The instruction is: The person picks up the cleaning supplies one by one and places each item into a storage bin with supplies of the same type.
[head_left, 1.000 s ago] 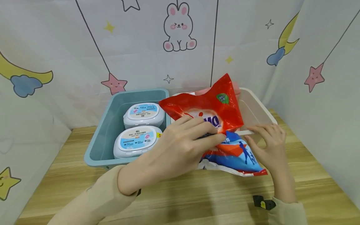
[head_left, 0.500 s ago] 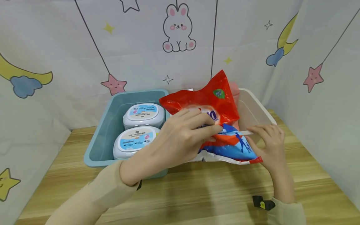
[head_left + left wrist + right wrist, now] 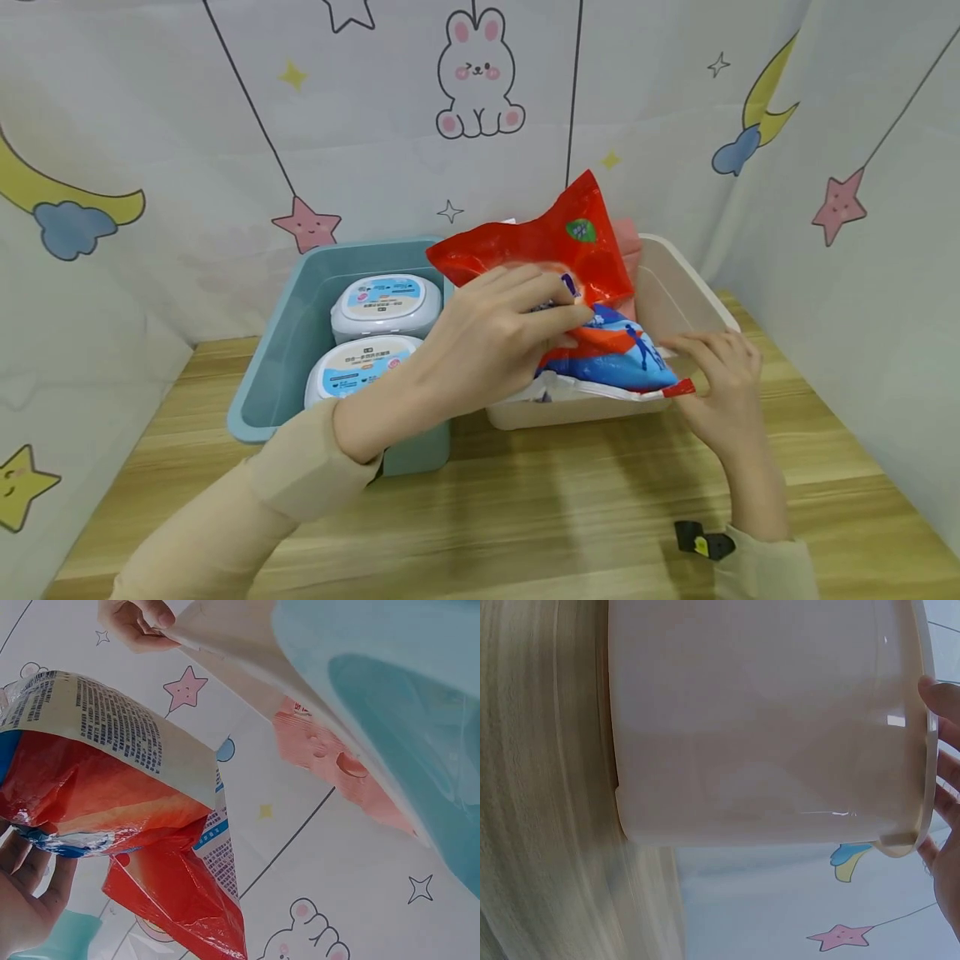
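Note:
A red and blue laundry detergent bag hangs tilted over the white bin, with my left hand gripping it from the near side. The left wrist view shows the bag's printed back and the fingers of my left hand spread under it. At the bin's front right corner, my right hand holds the rim between thumb and fingers. The right wrist view has the bin's smooth wall close up. Inside the bin stands a pink package, partly hidden by the detergent bag.
Left of the white bin, a teal bin holds two white lidded tubs, the far tub and the near tub. Both bins stand on a wood-grain table. Behind them hangs a patterned white curtain.
My left hand has lifted the detergent bag up and slightly away, showing more of the white bin's front wall. My right hand stays on the rim.

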The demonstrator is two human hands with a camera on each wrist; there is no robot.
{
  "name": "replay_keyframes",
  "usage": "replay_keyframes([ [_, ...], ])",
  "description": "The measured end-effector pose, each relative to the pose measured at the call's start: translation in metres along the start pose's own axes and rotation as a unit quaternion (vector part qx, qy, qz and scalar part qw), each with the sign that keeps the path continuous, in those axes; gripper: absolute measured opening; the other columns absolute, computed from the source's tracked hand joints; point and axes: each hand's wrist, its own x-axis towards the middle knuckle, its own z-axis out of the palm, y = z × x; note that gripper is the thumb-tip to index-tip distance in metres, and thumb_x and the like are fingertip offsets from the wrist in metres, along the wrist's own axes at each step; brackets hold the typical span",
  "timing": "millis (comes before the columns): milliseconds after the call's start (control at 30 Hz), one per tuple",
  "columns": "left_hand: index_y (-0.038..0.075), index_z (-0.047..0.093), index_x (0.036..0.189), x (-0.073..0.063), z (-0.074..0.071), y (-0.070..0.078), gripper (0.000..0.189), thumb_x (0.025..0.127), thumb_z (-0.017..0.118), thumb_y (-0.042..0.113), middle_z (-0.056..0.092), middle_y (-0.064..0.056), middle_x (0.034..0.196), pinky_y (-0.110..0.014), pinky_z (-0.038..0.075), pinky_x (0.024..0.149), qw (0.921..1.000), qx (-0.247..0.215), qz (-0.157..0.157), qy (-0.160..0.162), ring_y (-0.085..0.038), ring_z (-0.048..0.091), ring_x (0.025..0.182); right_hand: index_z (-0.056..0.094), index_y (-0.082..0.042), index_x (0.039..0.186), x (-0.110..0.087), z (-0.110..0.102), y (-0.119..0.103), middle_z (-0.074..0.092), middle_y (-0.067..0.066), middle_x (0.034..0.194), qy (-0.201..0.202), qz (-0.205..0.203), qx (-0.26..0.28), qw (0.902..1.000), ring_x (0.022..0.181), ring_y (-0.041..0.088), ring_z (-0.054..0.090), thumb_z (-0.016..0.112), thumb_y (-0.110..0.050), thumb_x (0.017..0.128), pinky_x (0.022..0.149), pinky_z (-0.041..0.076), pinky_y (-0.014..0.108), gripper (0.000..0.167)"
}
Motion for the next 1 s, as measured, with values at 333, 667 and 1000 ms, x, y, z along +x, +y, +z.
replay_keyframes([
  [333, 0.017, 0.075, 0.103, 0.008, 0.0, -0.008, 0.018, 0.086, 0.071, 0.021, 0.067, 0.0, 0.097, -0.024, 0.051, 0.083, 0.9993, -0.004, -0.01, -0.037, -0.015, 0.061, 0.098, 0.072, -0.003, 0.102, 0.001, 0.004, 0.0, 0.068, 0.016, 0.1, 0.015, -0.005, 0.015, 0.9998, 0.099, 0.037, 0.05, 0.066, -0.01, 0.077, 0.099, 0.025, 0.053, 0.026],
  [667, 0.015, 0.075, 0.105, 0.017, 0.012, -0.017, 0.019, 0.086, 0.071, 0.02, 0.068, 0.0, 0.097, -0.021, 0.051, 0.076, 0.9971, -0.026, -0.032, -0.063, -0.013, 0.06, 0.093, 0.07, 0.003, 0.096, -0.002, 0.002, 0.0, 0.066, 0.02, 0.099, 0.024, 0.001, 0.002, 0.9997, 0.099, 0.039, 0.051, 0.055, -0.057, 0.091, 0.098, 0.026, 0.054, 0.061],
  [1000, 0.014, 0.075, 0.109, 0.027, 0.022, -0.033, 0.023, 0.087, 0.07, 0.019, 0.069, -0.002, 0.095, -0.02, 0.049, 0.068, 0.9927, -0.049, -0.069, -0.086, -0.015, 0.059, 0.087, 0.071, -0.004, 0.1, 0.0, 0.001, -0.002, 0.066, 0.018, 0.1, 0.013, 0.0, 0.012, 0.9998, 0.099, 0.038, 0.049, 0.056, -0.054, 0.091, 0.1, 0.024, 0.049, 0.053],
])
